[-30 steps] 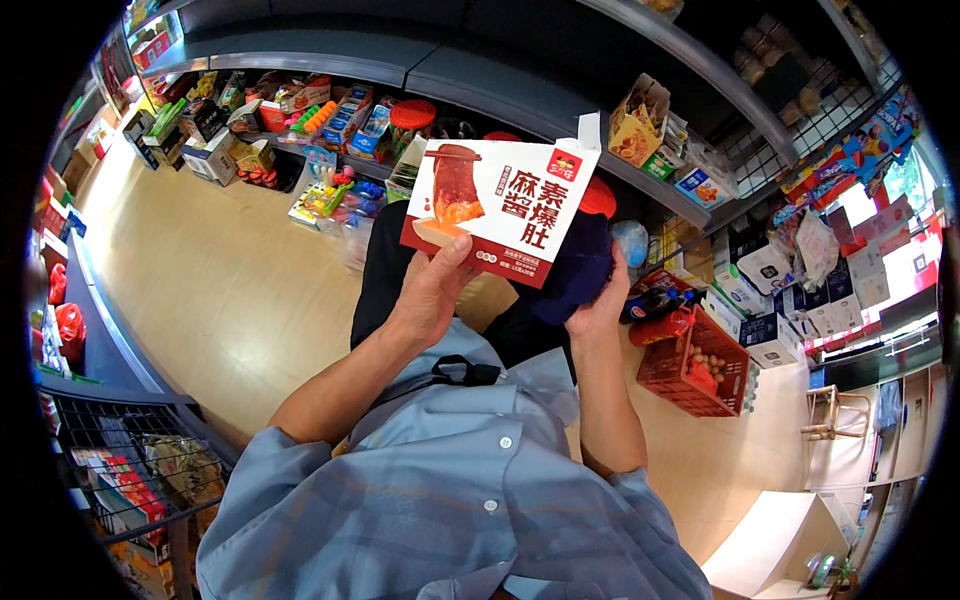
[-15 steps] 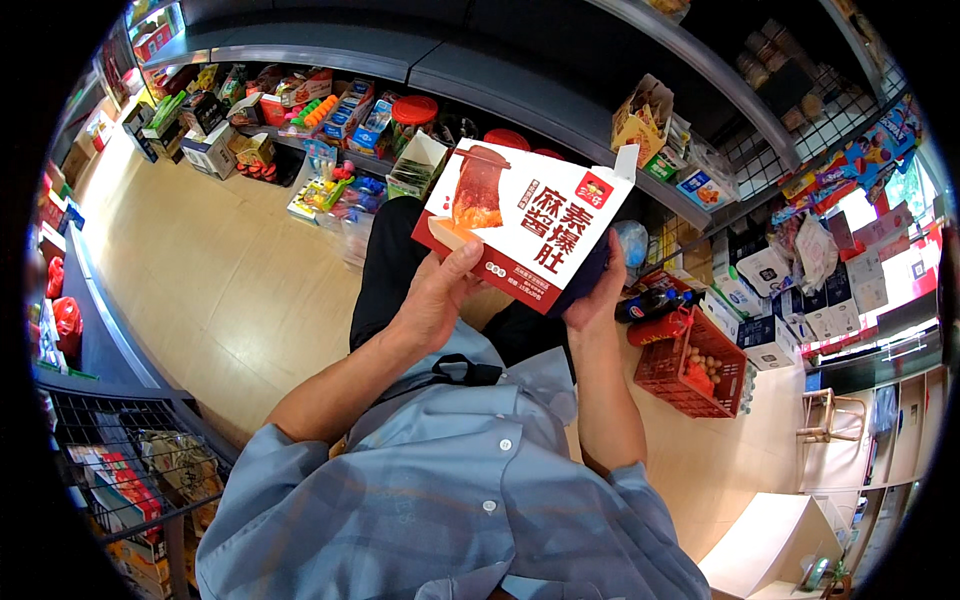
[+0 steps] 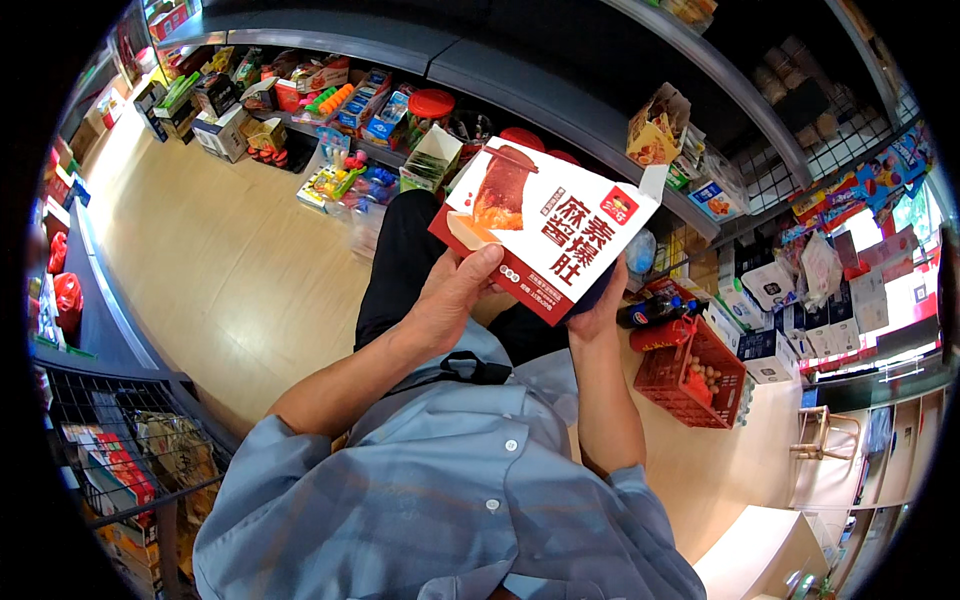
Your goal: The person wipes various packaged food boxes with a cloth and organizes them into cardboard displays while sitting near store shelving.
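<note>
I hold a white and dark red cardboard food box (image 3: 540,225) tilted in front of my knees, its printed front facing up. A small flap stands up at its upper right corner. My left hand (image 3: 455,295) grips the lower left edge, thumb on the front and the other fingers mostly behind. Around the lower right end closes my right hand (image 3: 600,305), with its fingers largely hidden by the box. Something dark blue (image 3: 597,288) shows between that hand and the box; I cannot tell what it is.
Ahead runs a dark grey shelf (image 3: 430,65) with packets, boxes and a red-lidded tub (image 3: 431,104) below. To the right stand a red plastic crate (image 3: 690,375), dark bottles (image 3: 655,310) and stacked white boxes (image 3: 768,355). A wire rack (image 3: 130,450) is at left.
The box and both hands have shifted slightly right and down in the picture, and the surroundings have shifted a little too. My grip on the box stays the same.
</note>
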The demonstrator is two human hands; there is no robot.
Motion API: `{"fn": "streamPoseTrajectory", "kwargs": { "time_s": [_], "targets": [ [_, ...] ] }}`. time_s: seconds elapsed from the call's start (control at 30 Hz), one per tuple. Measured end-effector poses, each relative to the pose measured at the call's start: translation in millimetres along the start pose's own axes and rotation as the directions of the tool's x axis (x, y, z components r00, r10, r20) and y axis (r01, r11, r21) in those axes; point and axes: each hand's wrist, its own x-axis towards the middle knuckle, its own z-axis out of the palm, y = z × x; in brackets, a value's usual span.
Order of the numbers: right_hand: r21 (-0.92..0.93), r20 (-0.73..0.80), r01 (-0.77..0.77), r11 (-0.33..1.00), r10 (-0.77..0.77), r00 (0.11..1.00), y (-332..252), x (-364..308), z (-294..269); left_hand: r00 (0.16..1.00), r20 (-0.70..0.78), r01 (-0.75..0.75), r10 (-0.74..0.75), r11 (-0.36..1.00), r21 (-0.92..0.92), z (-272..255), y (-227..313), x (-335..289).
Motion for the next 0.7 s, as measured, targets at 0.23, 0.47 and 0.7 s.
{"fn": "streamPoseTrajectory", "kwargs": {
  "time_s": [0.23,0.47,0.7],
  "targets": [
    [-0.051,-0.070,0.019,0.999,-0.022,0.997,1,-3,0,0.998,0.053,0.044,-0.040,0.997,-0.071,2,4,-3],
    [-0.101,-0.024,0.015,0.995,-0.017,1.000,-5,-16,20,0.972,0.137,0.232,-0.190,0.867,-0.441,-7,15,-3],
    [-0.565,0.104,0.188,0.803,-0.157,0.982,29,-60,47,0.965,0.123,0.262,-0.232,0.835,-0.484,-17,26,4]
  ]
}}
